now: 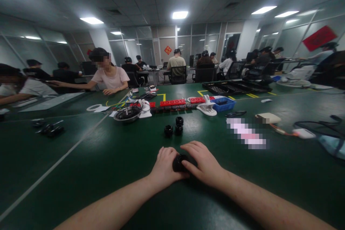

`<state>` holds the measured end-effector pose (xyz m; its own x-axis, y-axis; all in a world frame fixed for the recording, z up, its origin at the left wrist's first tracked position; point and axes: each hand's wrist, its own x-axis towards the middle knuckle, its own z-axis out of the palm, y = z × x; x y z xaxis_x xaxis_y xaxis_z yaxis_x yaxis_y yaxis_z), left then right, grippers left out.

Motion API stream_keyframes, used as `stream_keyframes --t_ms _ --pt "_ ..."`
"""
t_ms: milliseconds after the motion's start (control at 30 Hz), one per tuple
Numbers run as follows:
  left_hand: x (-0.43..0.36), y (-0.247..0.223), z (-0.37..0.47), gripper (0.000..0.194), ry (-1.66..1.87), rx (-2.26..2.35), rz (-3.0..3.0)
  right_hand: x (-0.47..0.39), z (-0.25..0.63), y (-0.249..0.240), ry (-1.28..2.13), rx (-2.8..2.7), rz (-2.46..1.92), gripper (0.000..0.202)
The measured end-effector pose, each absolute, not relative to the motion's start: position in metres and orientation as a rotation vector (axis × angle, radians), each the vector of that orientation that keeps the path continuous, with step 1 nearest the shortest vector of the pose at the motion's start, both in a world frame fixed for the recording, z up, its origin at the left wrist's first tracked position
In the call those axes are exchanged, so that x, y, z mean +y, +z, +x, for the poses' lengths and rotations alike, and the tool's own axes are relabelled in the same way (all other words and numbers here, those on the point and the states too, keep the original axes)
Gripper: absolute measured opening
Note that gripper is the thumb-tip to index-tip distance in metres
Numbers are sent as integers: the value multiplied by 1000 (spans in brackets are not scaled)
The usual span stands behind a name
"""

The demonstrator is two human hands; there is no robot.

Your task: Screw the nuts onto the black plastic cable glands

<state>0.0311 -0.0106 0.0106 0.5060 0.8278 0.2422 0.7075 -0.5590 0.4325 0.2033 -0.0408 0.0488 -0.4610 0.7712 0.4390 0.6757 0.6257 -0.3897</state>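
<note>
Between my two hands is a black, round, short cylindrical part (179, 163) with a shiny top. My left hand (166, 161) is closed around its left side, thumb along the near edge. From the right, my right hand (204, 161) reaches over it, with the thumb against the part and the other fingers curved around its far side. Much of the part is hidden by the fingers. Just beyond the hands stand three similar black round parts, one at the left (168, 130), one at the right (179, 129) and one behind (179, 120).
Across the green table (107, 172) lie red modules (172, 103), a white clamp (207, 107), a blue bin (224, 103) and a dark bowl with cables (128, 114). Black stemmed parts (52, 128) lie left; a beige box (268, 118) lies right. A person (114, 75) sits opposite.
</note>
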Motion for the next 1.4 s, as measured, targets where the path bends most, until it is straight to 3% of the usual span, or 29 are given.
stream_keyframes --t_ms 200,467,1000,1400 --pt "-4 14 19 67 519 1183 2505 -39 205 48 223 -2266 -1172 32" --pt "1 11 18 50 491 1062 2520 -40 203 46 242 -2288 -1171 31" --pt "-4 18 20 43 507 1062 2495 -41 197 44 195 -2284 -1251 36" --pt "-6 19 22 32 521 1119 2487 -42 193 47 253 -2338 -1171 25"
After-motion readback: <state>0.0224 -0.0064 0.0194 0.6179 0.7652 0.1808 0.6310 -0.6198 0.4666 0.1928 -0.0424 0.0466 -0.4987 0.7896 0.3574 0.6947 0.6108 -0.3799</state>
